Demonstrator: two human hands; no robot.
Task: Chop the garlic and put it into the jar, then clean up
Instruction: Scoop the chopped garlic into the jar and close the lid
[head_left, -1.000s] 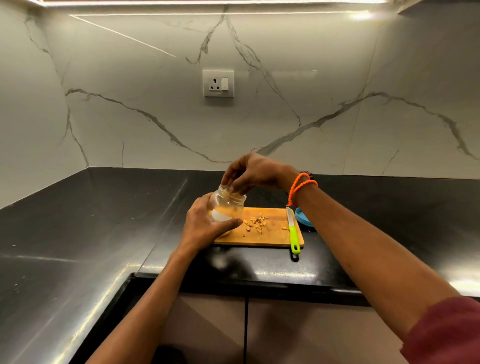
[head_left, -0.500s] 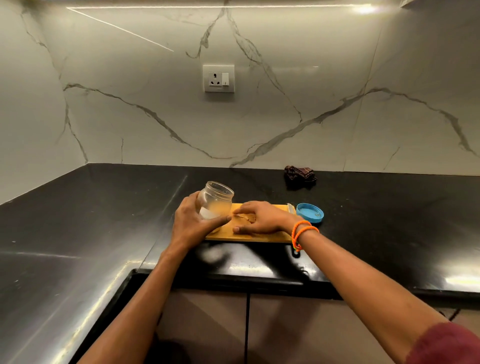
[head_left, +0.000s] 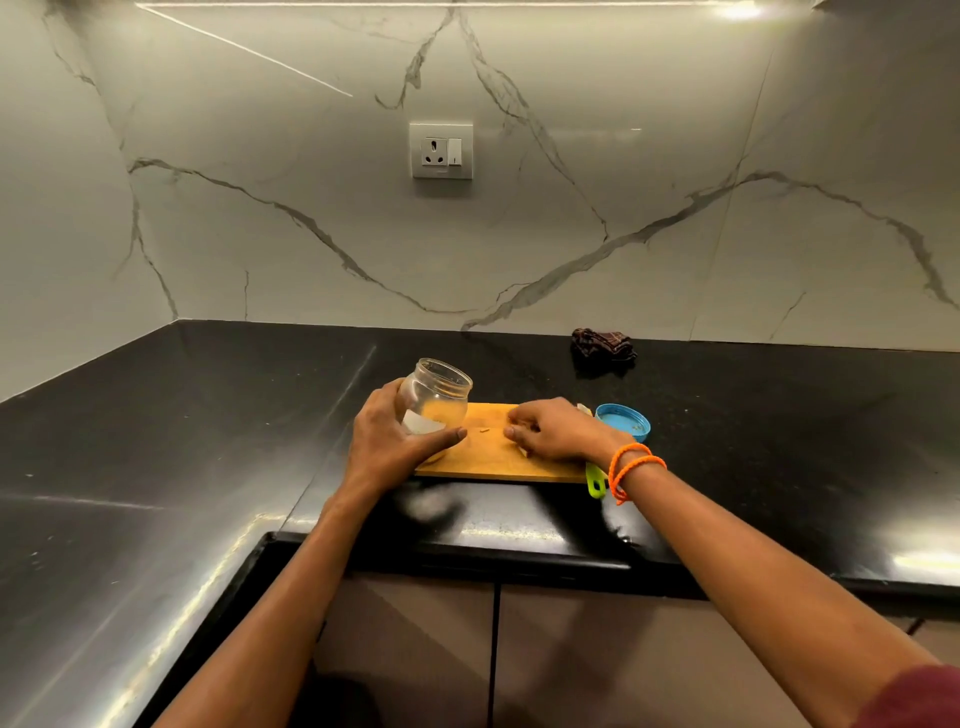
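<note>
Left hand (head_left: 387, 441) wraps jar (head_left: 435, 397), thumb across front; jar tilted, open mouth toward board, likely so bits drop in easily. Right hand (head_left: 558, 428) down on cutting board (head_left: 493, 457), fingers curled, gathering or pinching garlic bits; whether anything is held, cannot tell. One small garlic piece (head_left: 485, 429) loose on board between hands. Jar bottom shows pale contents, probably garlic. Knife (head_left: 596, 480) green handle pokes out under right wrist, parked at board edge. Blue lid (head_left: 622, 422) just right of board, off for filling. Dark cloth (head_left: 602, 345) near wall, likely for cleanup. Black counter (head_left: 208, 415) beneath.

Dim, warm light from an overhead strip — glare on countertop (head_left: 156, 467), wide-angle bending.
</note>
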